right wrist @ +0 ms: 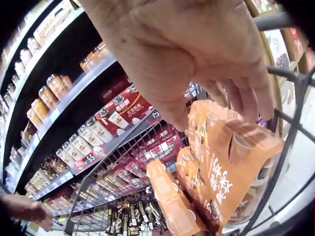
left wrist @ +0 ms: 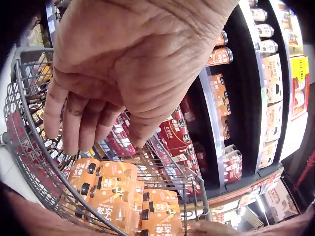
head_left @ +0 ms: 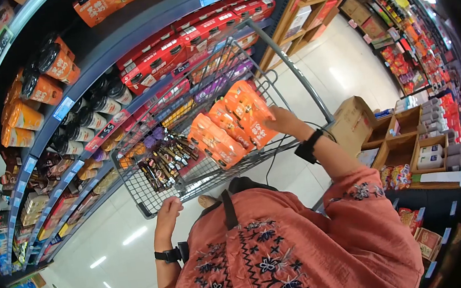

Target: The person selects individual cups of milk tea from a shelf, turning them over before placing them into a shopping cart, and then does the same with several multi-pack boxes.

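Several orange carton packs (head_left: 231, 124) (left wrist: 115, 196) lie side by side in the wire shopping cart (head_left: 190, 191). My right hand (head_left: 287, 123) (right wrist: 197, 54) holds the rightmost orange pack (right wrist: 231, 162) by its upper end, thumb on one side and fingers on the other. The left hand (head_left: 168, 210) (left wrist: 128, 69) hangs just outside the cart's near edge, its fingers loosely bent and holding nothing. Dark, gold-marked slim packets (head_left: 168, 161) (right wrist: 135, 214) fill the cart's far left part, beside the orange packs.
Shelves of cups and red cartons (head_left: 156, 62) run close along the cart's far side. The cart's handle bar (head_left: 292, 66) stands at its right end. Further right are a cardboard box (head_left: 350, 124) and wooden crates (head_left: 400, 152). Pale tiled floor (head_left: 107, 250) shows at lower left.
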Action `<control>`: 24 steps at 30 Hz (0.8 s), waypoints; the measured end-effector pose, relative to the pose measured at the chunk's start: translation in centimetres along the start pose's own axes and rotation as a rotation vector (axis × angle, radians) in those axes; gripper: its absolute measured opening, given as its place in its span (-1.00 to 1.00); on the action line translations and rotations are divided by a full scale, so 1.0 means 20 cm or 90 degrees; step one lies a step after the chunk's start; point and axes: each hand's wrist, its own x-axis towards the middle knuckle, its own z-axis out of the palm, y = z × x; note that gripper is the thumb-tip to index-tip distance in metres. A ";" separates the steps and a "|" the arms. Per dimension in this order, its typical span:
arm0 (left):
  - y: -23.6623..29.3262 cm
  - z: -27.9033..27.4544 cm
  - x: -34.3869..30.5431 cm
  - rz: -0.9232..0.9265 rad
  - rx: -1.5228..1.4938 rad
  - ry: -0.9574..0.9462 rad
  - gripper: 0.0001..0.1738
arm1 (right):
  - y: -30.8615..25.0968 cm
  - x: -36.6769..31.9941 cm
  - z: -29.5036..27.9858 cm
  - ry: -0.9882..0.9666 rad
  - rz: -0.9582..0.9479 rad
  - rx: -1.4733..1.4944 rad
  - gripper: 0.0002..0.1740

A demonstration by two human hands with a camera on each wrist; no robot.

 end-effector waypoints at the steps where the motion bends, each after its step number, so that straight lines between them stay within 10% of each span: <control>1: 0.02 0.00 0.00 -0.002 -0.001 -0.002 -0.49 | -0.02 -0.11 -0.08 0.002 -0.010 0.031 -0.31; 10: 0.11 -0.04 0.12 0.048 0.006 -0.084 -0.53 | 0.43 -0.93 -0.59 0.107 0.169 0.216 -0.64; 24: 0.19 -0.10 0.39 0.223 0.056 -0.128 -0.61 | -0.65 -1.54 -1.71 0.487 0.012 0.117 -0.48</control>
